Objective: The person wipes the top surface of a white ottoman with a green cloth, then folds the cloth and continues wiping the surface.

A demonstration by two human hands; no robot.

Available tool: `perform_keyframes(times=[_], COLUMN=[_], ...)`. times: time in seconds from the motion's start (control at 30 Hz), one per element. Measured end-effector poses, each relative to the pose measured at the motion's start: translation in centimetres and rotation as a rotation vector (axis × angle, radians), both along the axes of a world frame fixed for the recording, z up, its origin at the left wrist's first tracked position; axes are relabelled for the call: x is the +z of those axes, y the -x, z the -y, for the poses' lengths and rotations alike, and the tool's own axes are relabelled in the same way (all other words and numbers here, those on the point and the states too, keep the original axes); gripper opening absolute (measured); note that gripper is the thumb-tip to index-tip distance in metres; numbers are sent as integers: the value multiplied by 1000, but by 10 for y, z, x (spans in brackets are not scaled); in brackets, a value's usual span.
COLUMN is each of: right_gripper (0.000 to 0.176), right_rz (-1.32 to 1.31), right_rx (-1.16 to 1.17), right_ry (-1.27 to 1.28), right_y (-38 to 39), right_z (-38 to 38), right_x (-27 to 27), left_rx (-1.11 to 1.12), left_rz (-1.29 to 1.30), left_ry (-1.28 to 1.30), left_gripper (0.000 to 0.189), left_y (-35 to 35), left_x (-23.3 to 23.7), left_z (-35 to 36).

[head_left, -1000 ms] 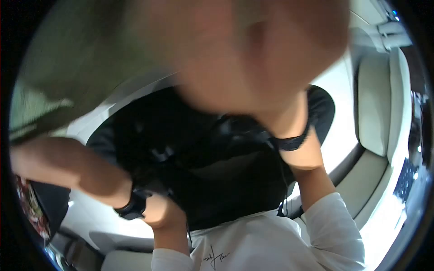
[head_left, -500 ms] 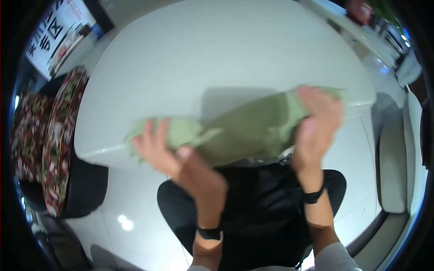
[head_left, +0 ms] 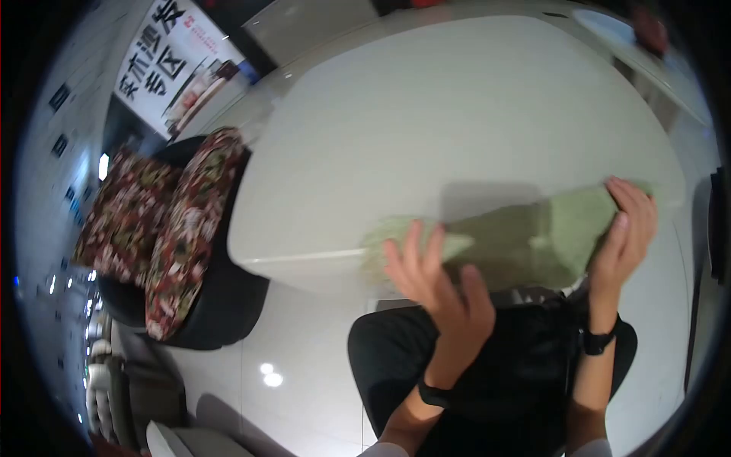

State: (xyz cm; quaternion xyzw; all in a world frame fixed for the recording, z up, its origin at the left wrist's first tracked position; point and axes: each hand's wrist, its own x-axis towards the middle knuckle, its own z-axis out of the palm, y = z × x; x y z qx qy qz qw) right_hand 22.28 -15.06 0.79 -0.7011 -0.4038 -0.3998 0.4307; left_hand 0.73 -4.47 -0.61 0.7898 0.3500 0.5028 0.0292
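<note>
A light green cloth (head_left: 567, 232) lies along the near edge of the white table (head_left: 472, 114), part of it hanging over the edge. My left hand (head_left: 445, 293) is at its crumpled left end, fingers apart and thumb spread out. On the cloth's right end rests my right hand (head_left: 626, 236), its fingers stretched out along the fabric and its thumb apart. A shadow falls across the cloth's middle, and the left end is blurred.
A dark chair (head_left: 236, 305) with patterned cushions (head_left: 194, 236) stands left of the table. A sign with large characters (head_left: 171, 65) is at the back left. Another light tabletop (head_left: 647, 65) shows at the far right. My knees (head_left: 388, 343) are below the near edge.
The camera view has turned left, so the table, hands and cloth appear farther right. My left hand's fingers are now spread more upright at the cloth's left end.
</note>
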Motion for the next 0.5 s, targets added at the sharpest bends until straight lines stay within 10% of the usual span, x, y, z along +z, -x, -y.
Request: perform_keyframes(times=[0.27,0.5], right_gripper=[43,30], right_rz=[71,41], right_rx=[439,328], right_ry=[29,-77], right_y=[76,29], right_z=[-31,-37], right_x=[-12,-28], left_rx=[-28,166], left_rz=[522,275], left_ry=[48,153], left_gripper=[48,49], left_y=[35,2], left_x=[-24,8], left_z=[-64,-11])
